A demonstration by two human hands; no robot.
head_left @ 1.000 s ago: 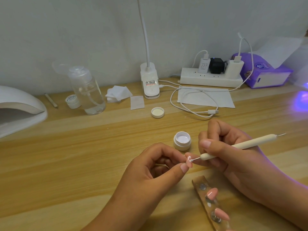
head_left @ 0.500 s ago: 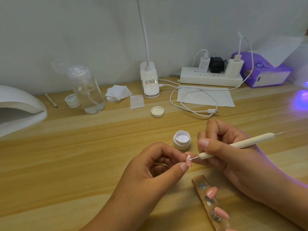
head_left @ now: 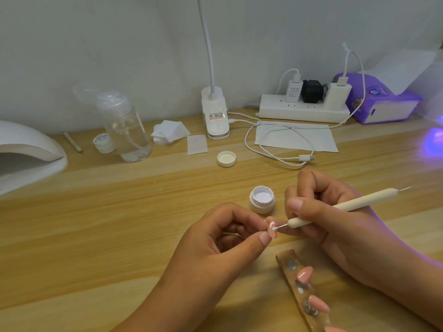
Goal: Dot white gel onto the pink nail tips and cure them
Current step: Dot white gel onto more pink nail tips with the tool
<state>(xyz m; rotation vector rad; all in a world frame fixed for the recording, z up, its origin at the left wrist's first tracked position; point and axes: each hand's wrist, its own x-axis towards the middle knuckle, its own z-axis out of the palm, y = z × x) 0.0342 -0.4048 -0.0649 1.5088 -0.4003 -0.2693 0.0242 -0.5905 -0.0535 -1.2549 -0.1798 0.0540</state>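
My left hand (head_left: 223, 243) pinches a pink nail tip (head_left: 272, 230) between thumb and fingers above the wooden table. My right hand (head_left: 335, 224) grips a cream dotting pen (head_left: 335, 208) like a pencil, and its metal point, loaded with white gel, touches the tip's face. White gel shows on the tip. An open pot of white gel (head_left: 262, 199) stands just behind my hands. A clear holder strip (head_left: 300, 293) lies at the front right with pink nail tips (head_left: 304, 274) stuck on it. The white curing lamp (head_left: 26, 154) sits at the far left.
The pot's lid (head_left: 226, 159) lies behind, near a clear pump bottle (head_left: 124, 130), a small jar (head_left: 102, 142), wipes (head_left: 170, 134), a clip lamp (head_left: 215, 113), a power strip (head_left: 304, 111) with a loose cable (head_left: 280, 149), and a purple tissue pack (head_left: 383, 101).
The pen's point has shifted slightly on the pink tip held in my left hand. Both hands stay almost in place.
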